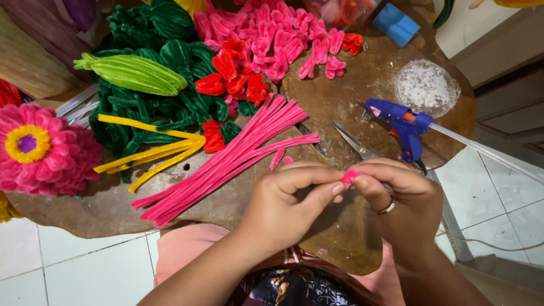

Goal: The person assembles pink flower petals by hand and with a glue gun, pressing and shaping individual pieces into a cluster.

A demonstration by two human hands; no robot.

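Low centre of the frame: left hand [283,207] and right hand [399,198] meeting over the worktop [340,102], fingers [334,190] of both pinched on one small pink stem piece [350,177], fingertips touching. Best done, by the look of it, with a firm pinch close to the bend, short turns rather than one long twist, and wire ends tucked inward so no sharp tip pokes out. Worth matching the fold to the finished pink petals [277,39] heaped at upper centre. Straight pink stems [238,156] fanned just left of the hands, within easy reach; scissors [354,141] just above the hands, blades slightly apart, so care with knuckles. Blue glue gun [405,122] at right, nozzle pointing left; hot or cold, cannot tell, so best kept clear of.
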